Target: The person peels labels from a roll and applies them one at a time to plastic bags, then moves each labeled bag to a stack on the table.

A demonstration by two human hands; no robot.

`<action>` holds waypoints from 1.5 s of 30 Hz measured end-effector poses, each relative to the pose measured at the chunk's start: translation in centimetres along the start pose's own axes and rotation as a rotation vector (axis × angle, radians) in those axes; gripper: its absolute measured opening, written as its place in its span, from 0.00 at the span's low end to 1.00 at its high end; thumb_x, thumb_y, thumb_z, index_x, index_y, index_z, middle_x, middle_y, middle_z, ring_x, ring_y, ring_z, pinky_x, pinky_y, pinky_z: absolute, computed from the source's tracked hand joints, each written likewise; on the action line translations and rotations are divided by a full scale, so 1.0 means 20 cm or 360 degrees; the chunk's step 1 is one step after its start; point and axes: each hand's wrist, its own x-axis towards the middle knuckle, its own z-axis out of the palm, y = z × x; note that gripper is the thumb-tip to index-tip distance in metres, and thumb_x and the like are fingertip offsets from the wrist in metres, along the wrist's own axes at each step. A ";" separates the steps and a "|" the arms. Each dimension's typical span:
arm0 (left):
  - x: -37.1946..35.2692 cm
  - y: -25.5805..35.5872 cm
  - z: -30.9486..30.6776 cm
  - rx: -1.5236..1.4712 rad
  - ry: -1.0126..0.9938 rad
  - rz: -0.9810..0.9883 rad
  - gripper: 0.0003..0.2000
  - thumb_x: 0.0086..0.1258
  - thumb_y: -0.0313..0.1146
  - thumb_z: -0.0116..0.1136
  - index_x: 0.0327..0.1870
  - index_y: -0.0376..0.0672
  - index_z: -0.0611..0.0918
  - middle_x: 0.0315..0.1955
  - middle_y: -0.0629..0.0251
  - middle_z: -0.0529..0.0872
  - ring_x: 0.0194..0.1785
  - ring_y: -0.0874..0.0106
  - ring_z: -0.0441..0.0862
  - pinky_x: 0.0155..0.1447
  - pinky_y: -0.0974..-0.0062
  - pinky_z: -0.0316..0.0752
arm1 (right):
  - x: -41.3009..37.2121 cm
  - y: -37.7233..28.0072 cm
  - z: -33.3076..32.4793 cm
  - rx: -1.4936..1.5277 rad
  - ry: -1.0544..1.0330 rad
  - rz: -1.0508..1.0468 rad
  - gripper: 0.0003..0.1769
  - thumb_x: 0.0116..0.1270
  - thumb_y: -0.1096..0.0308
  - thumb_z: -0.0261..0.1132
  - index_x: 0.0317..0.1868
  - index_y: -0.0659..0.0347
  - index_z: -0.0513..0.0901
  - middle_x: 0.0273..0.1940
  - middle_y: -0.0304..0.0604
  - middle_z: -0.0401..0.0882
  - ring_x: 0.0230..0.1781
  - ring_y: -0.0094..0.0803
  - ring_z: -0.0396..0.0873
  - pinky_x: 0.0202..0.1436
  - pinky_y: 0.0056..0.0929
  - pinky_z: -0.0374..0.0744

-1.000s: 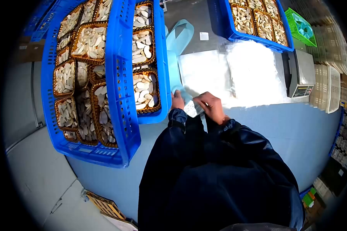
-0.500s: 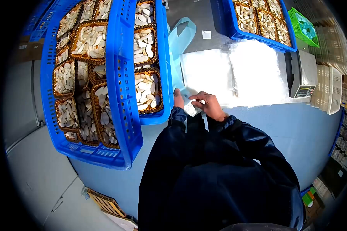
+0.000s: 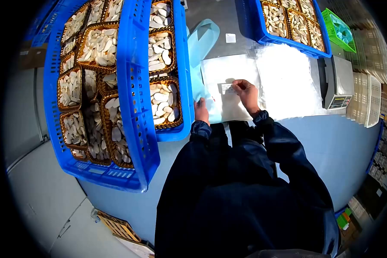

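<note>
My right hand [image 3: 246, 93] pinches the edge of a small white printed label [image 3: 226, 88] over a stack of clear plastic bags [image 3: 234, 69]. My left hand [image 3: 201, 110] lies on the lower part of a light blue strip [image 3: 196, 81], at the left edge of the bags; its fingers are together, and whether they grip the strip is unclear. The strip forms a loop at its top. A second pile of clear bags [image 3: 286, 79] is to the right.
Blue crates [image 3: 137, 99] with baskets of pale slices [image 3: 99, 46] stand at the left. Another blue crate [image 3: 292, 43] is at the back right. A scale [image 3: 339, 81], a green basket [image 3: 337, 32] and stacked white trays [image 3: 365, 99] are farther right.
My right hand has moved right and up, away from my left hand, with the label now over the bags. My left hand has shifted slightly right and down.
</note>
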 end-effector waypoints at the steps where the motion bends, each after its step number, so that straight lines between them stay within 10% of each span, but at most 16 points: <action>1: 0.06 -0.09 0.00 0.0072 0.0069 0.0086 0.18 0.68 0.38 0.51 0.51 0.32 0.73 0.43 0.59 0.80 0.44 0.69 0.76 0.48 0.72 0.69 | 0.01 0.00 0.00 -0.0003 0.0008 0.0003 0.07 0.59 0.72 0.64 0.37 0.64 0.82 0.27 0.40 0.82 0.29 0.21 0.79 0.37 0.19 0.76; 15: 0.19 -0.21 -0.03 0.0305 0.0100 0.0111 0.16 0.69 0.39 0.49 0.48 0.34 0.74 0.42 0.61 0.81 0.42 0.70 0.77 0.47 0.73 0.70 | -0.02 -0.01 0.08 -0.0723 0.0175 -0.0288 0.11 0.54 0.69 0.65 0.40 0.54 0.81 0.33 0.40 0.78 0.30 0.35 0.79 0.36 0.30 0.76; 21: 0.16 -0.17 -0.01 0.0585 0.0233 0.0097 0.18 0.68 0.41 0.50 0.47 0.32 0.75 0.43 0.58 0.80 0.45 0.67 0.76 0.50 0.71 0.69 | -0.12 -0.10 0.09 -0.0932 0.0245 -0.0506 0.27 0.56 0.71 0.64 0.58 0.52 0.70 0.45 0.45 0.74 0.44 0.39 0.75 0.44 0.31 0.75; 27: 0.05 -0.02 0.03 0.0666 0.0164 -0.0018 0.26 0.68 0.46 0.48 0.54 0.28 0.71 0.52 0.51 0.75 0.54 0.60 0.73 0.56 0.68 0.66 | 0.06 0.15 0.09 0.0895 -0.0312 0.0140 0.20 0.66 0.77 0.53 0.58 0.67 0.67 0.47 0.48 0.76 0.49 0.29 0.73 0.54 0.25 0.71; 31: 0.25 -0.28 -0.07 0.0068 -0.0099 -0.0095 0.22 0.68 0.44 0.47 0.48 0.30 0.75 0.46 0.53 0.79 0.46 0.65 0.78 0.47 0.71 0.70 | 0.07 -0.07 -0.08 -0.0432 0.0096 -0.0568 0.24 0.60 0.78 0.57 0.58 0.67 0.64 0.49 0.57 0.71 0.48 0.47 0.74 0.52 0.35 0.73; 35: 0.18 -0.20 -0.02 0.0186 0.0148 0.0122 0.16 0.69 0.38 0.45 0.42 0.31 0.77 0.33 0.56 0.84 0.33 0.66 0.81 0.39 0.72 0.74 | 0.06 -0.07 -0.11 -0.1346 0.0321 -0.0283 0.23 0.55 0.64 0.66 0.49 0.66 0.71 0.47 0.57 0.71 0.42 0.50 0.74 0.43 0.40 0.75; 39: 0.23 -0.18 -0.07 -0.0073 -0.0332 -0.0148 0.19 0.70 0.42 0.45 0.50 0.33 0.74 0.44 0.58 0.79 0.43 0.67 0.75 0.46 0.69 0.69 | 0.09 -0.05 -0.15 -0.1118 0.0317 0.0096 0.17 0.54 0.57 0.66 0.34 0.63 0.76 0.36 0.50 0.76 0.34 0.47 0.76 0.39 0.39 0.73; 45: 0.19 -0.14 -0.04 -0.0069 -0.0212 -0.0153 0.18 0.68 0.40 0.50 0.52 0.34 0.72 0.48 0.61 0.77 0.47 0.68 0.74 0.51 0.70 0.68 | 0.04 -0.10 -0.20 -0.1299 0.0345 -0.0255 0.09 0.61 0.63 0.56 0.29 0.60 0.76 0.30 0.49 0.78 0.32 0.47 0.78 0.34 0.43 0.74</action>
